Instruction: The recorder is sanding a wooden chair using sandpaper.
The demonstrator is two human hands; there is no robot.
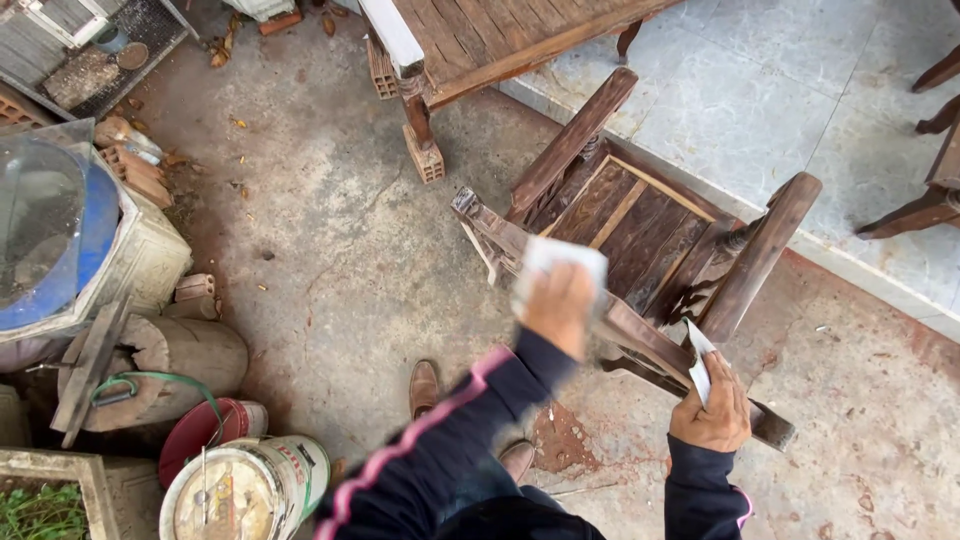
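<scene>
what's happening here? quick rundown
A person in a dark jacket with pink stripes stands over a dark wooden chair lying tipped on a concrete floor. The left hand presses a pale sheet, blurred by motion, on the chair's back rail. The right hand grips the rail's other end and holds a second folded pale sheet. Paint cans and a log sit at lower left.
</scene>
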